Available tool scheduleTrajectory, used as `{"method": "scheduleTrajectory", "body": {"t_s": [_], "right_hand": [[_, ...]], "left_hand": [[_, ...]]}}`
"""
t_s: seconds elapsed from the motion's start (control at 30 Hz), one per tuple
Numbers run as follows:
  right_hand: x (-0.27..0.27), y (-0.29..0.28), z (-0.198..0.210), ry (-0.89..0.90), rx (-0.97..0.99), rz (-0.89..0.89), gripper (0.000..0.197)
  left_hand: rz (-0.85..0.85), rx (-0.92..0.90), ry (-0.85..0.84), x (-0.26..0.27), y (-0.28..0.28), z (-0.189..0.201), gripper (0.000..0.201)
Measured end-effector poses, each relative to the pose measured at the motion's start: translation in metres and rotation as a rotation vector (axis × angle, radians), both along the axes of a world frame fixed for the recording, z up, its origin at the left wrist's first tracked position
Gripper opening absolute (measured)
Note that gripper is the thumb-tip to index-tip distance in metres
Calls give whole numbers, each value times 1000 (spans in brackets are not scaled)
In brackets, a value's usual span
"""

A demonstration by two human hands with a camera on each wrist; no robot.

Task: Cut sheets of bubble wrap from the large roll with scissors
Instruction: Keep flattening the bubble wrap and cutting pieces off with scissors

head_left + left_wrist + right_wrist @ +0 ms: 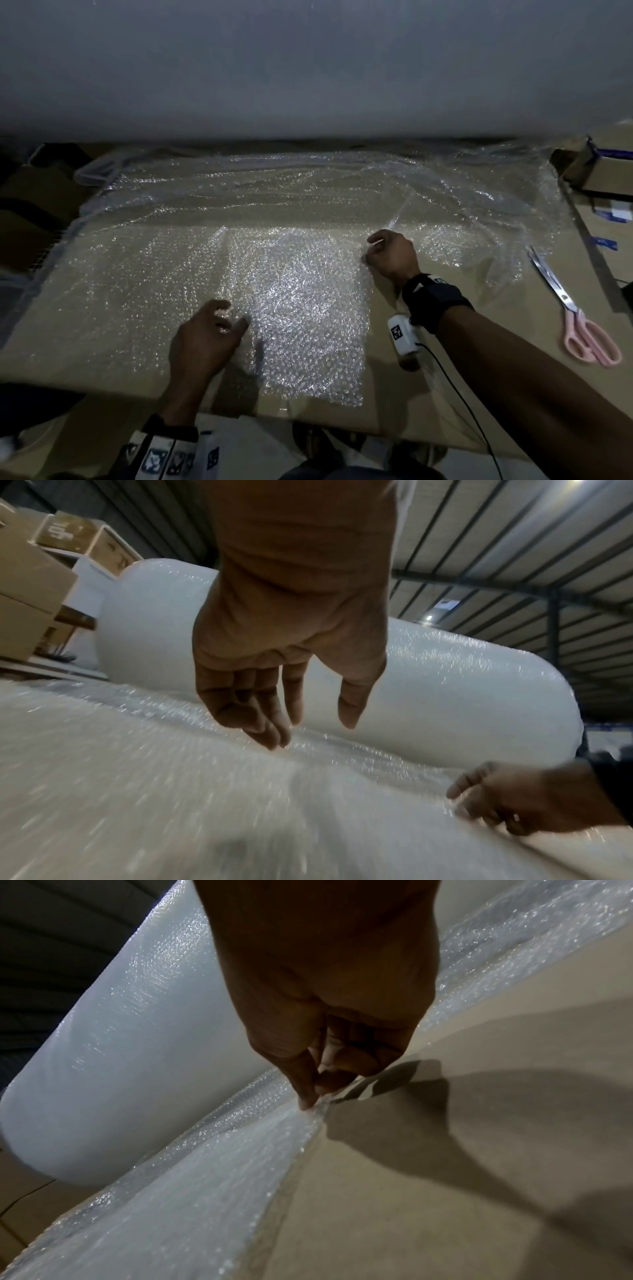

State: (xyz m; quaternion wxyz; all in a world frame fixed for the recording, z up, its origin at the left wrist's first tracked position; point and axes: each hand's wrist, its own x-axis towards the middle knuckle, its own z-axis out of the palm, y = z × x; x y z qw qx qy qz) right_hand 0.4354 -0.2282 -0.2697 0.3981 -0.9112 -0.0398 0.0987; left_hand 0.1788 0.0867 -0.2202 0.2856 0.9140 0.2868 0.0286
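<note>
Two hands at the bubble wrap (301, 301), scissors (568, 308) lying idle on the table (445, 394) to the right.
Right hand (390, 255) pinches the sheet's edge; left hand (205, 334) hovers open over it, contact unclear. Best pull it taut and flat before cutting. The big roll (445, 696) fills the back, ends cut off; layers blur together in dim light.

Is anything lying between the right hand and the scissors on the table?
Nothing solid. The right hand pinches the bubble wrap; the scissors lie to its right on bare table, with only loose wrap edges near the blade tips.
</note>
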Motion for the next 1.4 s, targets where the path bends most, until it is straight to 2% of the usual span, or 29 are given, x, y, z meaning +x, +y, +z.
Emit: {"method": "scheduleTrajectory", "body": {"t_s": [0.07,0.13,0.23,0.33,0.4,0.57,0.77,1.0,1.17,1.4], "right_hand": [[1,0,-2,-16,16,0,24],[2,1,-4,-36,16,-3,22],[2,2,-6,-48,8,12,23],[2,2,-9,-54,15,27,24],[2,0,-12,-62,27,16,24],[-1,0,-6,-76,87,48,25],[1,12,3,-81,69,78,27],[1,20,4,-88,15,148,28],[-15,9,11,-98,112,58,37],[-56,-18,20,-2,120,68,26]], "left_hand": [[-24,-3,-42,24,10,21,45],[-35,-120,-49,56,22,36,50],[-2,-368,128,92,35,37,54],[-60,-268,333,81,36,24,50],[-73,-189,385,60,33,14,42],[-17,-229,284,21,23,-7,20],[-1,-273,286,3,24,-19,8],[21,-317,244,-17,29,-22,12],[81,-322,222,-21,29,-27,18],[125,-308,136,-25,28,-27,18]]}}
